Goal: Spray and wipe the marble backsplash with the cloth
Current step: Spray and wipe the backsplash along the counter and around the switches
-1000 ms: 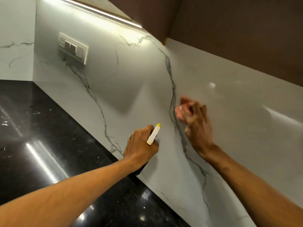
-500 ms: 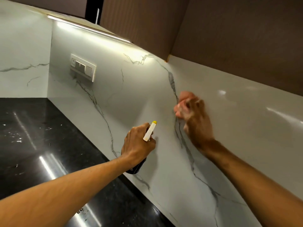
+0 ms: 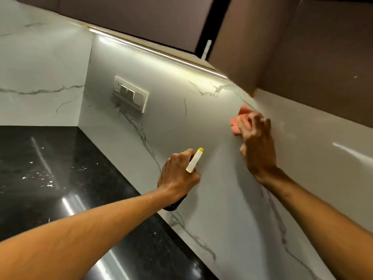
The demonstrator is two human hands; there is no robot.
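Counter (image 3: 50, 168) low left, running back into a corner. Side wall (image 3: 40, 77) stands behind it on the left. Backsplash (image 3: 201, 122) runs from that corner along the counter's edge to far right.

Switch plate (image 3: 130, 93) on backsplash, near the corner, well above counter. Light strip (image 3: 157, 52) along backsplash's top edge, under cabinets (image 3: 302, 57), which overhang everything.

Left hand (image 3: 177, 176) centre, close to backsplash, above the counter's back edge. It grips bottle (image 3: 194, 159): nozzle end juts above the knuckles, base shows below the wrist.

Right hand (image 3: 258, 150) right of left hand and higher, against backsplash. Cloth (image 3: 239, 123) held under its fingers, on the wall, sticking out to their left, just below a cabinet corner. Hands apart; switch plate well left of both.
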